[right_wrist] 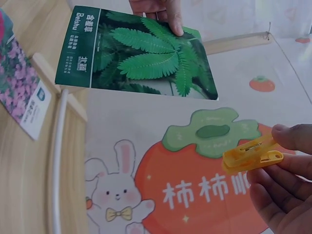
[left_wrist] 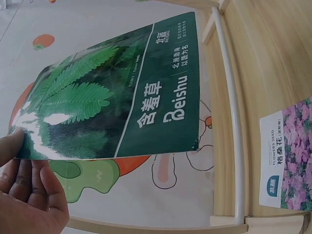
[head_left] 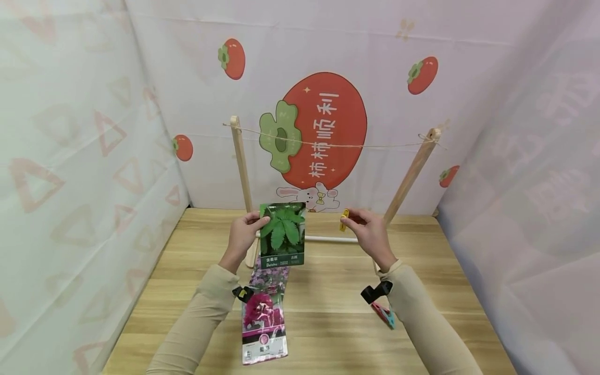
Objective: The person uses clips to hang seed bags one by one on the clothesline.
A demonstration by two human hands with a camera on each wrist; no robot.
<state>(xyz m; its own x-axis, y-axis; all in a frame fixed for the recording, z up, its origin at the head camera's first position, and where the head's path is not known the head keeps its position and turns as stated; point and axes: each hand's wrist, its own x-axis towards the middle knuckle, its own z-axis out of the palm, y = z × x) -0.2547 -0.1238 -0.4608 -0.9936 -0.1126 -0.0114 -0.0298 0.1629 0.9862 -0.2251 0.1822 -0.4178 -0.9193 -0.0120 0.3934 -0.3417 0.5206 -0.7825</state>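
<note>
A green seed packet (head_left: 283, 234) with a fern-like leaf picture is held upright in front of the wooden frame. My left hand (head_left: 245, 235) pinches its left edge, thumb on the printed face. In the right wrist view the same packet (right_wrist: 141, 56) appears sideways, the left fingers at its upper edge. Level with it, to the right, my right hand (head_left: 372, 235) pinches a yellow clothespin (head_left: 344, 221) between thumb and fingers. The clothespin (right_wrist: 253, 153) points toward the packet side, apart from it. Both hands are below the string (head_left: 347, 145).
The string runs between two wooden posts (head_left: 412, 172), joined low down by a white rod (head_left: 330, 239). Two flower seed packets lie overlapping on the table, a magenta one (head_left: 264, 325) nearest. Red and blue clothespins (head_left: 384, 315) lie by the right wrist. A printed cloth (head_left: 384, 41) stands behind.
</note>
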